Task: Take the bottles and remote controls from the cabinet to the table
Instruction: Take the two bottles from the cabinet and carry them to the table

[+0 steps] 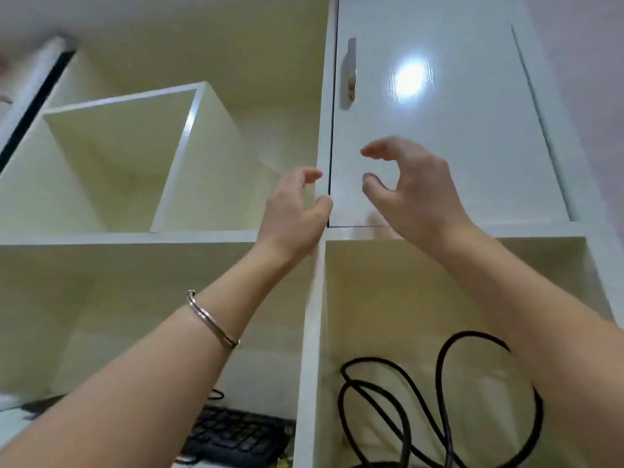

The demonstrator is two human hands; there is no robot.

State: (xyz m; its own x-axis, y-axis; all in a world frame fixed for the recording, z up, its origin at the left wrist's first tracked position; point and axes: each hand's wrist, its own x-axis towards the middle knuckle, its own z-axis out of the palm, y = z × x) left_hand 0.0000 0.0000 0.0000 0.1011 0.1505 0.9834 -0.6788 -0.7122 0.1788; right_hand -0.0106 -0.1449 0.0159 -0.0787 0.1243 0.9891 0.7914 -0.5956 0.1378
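A white cabinet door (pixel 439 130) with a silver handle (pixel 351 74) stands closed at the upper right. My left hand (pixel 293 211) is raised at the door's lower left corner, fingers curled apart and holding nothing; a metal bangle sits on that forearm. My right hand (pixel 415 190) hovers in front of the door's lower part, thumb and fingers spread, empty. No bottle or remote control shows in this view; whatever lies behind the door is hidden.
Open white shelf compartments (pixel 118 157) fill the left. Below the door, an open compartment holds a coiled black cable (pixel 439 400). A black keyboard (pixel 236 440) lies at the bottom centre. A vertical divider (pixel 312 332) runs between my arms.
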